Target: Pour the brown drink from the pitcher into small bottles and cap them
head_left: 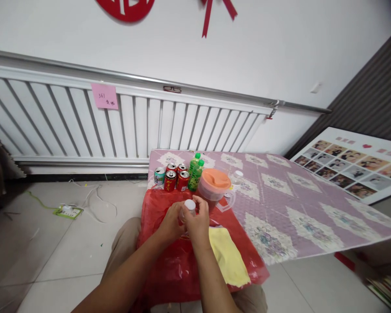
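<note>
Between my two hands is a small clear bottle with a white cap, held upright above a red plastic sheet. My left hand wraps round its left side, and my right hand grips it from the right. Just beyond my right hand stands a clear tub with an orange lid. A yellow cloth lies on the red sheet, right of my right forearm.
Several cans and two green bottles stand behind the red sheet. Another clear white-capped bottle is on the patterned purple cover. A white radiator lines the wall. A power strip lies on the floor.
</note>
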Action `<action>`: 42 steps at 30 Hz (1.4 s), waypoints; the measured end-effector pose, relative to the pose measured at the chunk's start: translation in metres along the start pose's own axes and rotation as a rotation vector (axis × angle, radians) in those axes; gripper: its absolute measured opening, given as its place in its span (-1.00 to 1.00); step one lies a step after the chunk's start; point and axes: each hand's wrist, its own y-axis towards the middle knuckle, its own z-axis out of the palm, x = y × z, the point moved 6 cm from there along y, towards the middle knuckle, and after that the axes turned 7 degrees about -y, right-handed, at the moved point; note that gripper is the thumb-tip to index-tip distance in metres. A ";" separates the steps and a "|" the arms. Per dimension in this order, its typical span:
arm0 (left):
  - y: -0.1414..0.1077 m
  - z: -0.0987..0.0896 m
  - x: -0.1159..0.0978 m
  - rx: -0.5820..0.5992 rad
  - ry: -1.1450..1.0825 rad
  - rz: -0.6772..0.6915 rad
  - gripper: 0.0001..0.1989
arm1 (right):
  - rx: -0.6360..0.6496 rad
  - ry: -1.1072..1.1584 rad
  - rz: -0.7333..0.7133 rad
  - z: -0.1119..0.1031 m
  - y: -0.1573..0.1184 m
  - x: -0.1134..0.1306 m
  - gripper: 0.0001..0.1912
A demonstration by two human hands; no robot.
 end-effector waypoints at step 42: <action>0.002 -0.001 -0.005 0.038 -0.002 0.044 -0.40 | 0.078 0.091 0.060 -0.001 0.004 -0.011 -0.49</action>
